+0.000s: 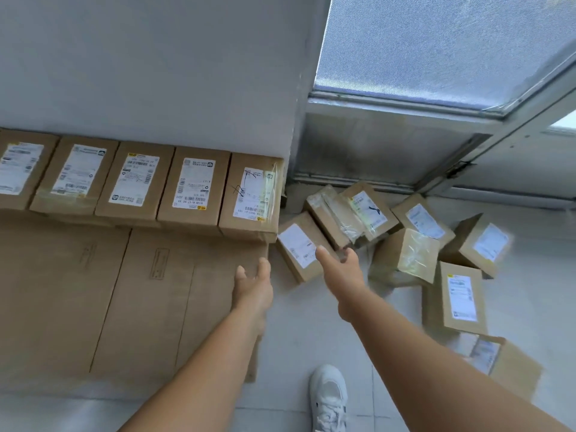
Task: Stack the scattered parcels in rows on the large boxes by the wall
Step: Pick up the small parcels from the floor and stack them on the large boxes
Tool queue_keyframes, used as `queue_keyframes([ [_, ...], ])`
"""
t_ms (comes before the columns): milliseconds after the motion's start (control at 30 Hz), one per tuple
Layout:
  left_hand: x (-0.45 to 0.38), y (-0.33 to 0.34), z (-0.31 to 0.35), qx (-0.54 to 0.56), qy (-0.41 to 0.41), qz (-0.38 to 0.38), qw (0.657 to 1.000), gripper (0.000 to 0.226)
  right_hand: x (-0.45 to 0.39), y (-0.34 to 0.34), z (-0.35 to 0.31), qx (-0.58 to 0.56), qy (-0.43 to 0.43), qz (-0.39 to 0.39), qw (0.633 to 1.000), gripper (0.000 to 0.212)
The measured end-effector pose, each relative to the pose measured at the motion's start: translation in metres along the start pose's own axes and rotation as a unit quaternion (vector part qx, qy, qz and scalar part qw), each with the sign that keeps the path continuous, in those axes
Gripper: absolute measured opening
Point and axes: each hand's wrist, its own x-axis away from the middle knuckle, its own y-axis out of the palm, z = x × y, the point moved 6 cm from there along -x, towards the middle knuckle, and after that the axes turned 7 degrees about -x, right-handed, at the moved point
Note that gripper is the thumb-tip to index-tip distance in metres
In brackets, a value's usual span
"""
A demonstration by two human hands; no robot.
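parcels (300,246) lie scattered on floor; both hands (341,269) empty, fingers relaxed

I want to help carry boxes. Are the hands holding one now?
No. The left hand and right hand are both open and empty, reaching toward the nearest parcel on the floor.

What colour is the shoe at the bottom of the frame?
White, laces included; the shoe shows in the head view, on the pale floor tiles.
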Motion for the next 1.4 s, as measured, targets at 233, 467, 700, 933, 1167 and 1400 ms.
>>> queue_keyframes([
  [233,0.006,0.063,-0.025,-0.085,-0.003,-0.010,0.996,0.073,-0.028,-0.059,0.009,0.018,-0.021,-0.011,1.000,0.097],
  [467,-0.016,0.119,-0.016,-0.102,-0.014,0.036,0.994,0.067,-0.099,-0.106,0.011,0.085,-0.040,-0.065,0.993,0.099],
  [700,-0.080,0.145,-0.019,-0.117,-0.016,0.080,0.990,0.067,-0.173,-0.107,0.010,0.182,-0.077,-0.107,0.975,0.097],
  [933,-0.181,0.155,-0.039,-0.122,-0.015,0.085,0.989,0.074,-0.269,-0.057,0.020,0.299,-0.138,-0.087,0.940,0.109],
  [1167,-0.251,0.153,-0.070,-0.105,-0.047,0.094,0.989,0.078,-0.333,-0.022,0.027,0.469,-0.175,-0.018,0.865,0.129],
  [1400,-0.276,0.167,-0.089,-0.031,-0.042,0.006,0.999,0.049,-0.349,-0.015,0.038,0.502,-0.220,0.033,0.835,0.127],
])
